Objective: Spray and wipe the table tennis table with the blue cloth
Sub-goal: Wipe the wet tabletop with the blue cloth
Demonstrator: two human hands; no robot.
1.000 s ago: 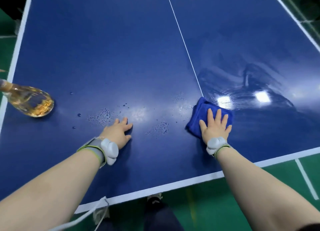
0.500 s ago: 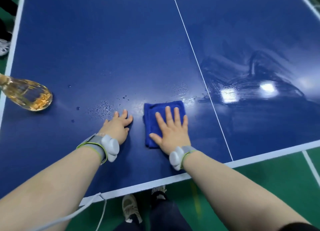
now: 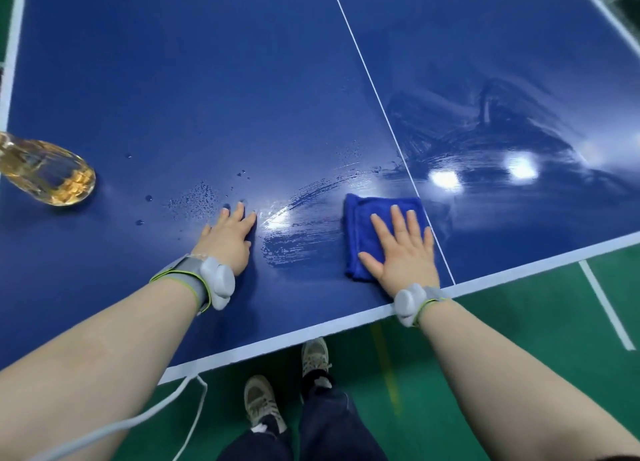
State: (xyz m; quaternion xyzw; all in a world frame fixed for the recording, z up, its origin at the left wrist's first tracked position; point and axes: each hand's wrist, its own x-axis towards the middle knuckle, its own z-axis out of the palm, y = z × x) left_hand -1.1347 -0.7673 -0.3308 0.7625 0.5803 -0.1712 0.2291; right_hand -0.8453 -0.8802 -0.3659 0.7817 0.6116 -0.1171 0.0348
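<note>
Right hand (image 3: 403,252), fingers spread, now presses the blue cloth (image 3: 360,225) back beside the worktop's (image 3: 207,79) centre line (image 3: 368,76); droplets (image 3: 197,201) further left still need wiping.

The dark-blue table tennis table (image 3: 207,79) bore white border stripes and a thin white centre line. Near its front edge, the folded terry cloth (image 3: 356,239) was brighter royal blue; at its left edge, the clear bottle (image 3: 48,173) glowed amber.

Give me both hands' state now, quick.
Left hand: open, resting flat on the table, holding nothing.
Right hand: open, straight fingers pressing the blue cloth.
</note>
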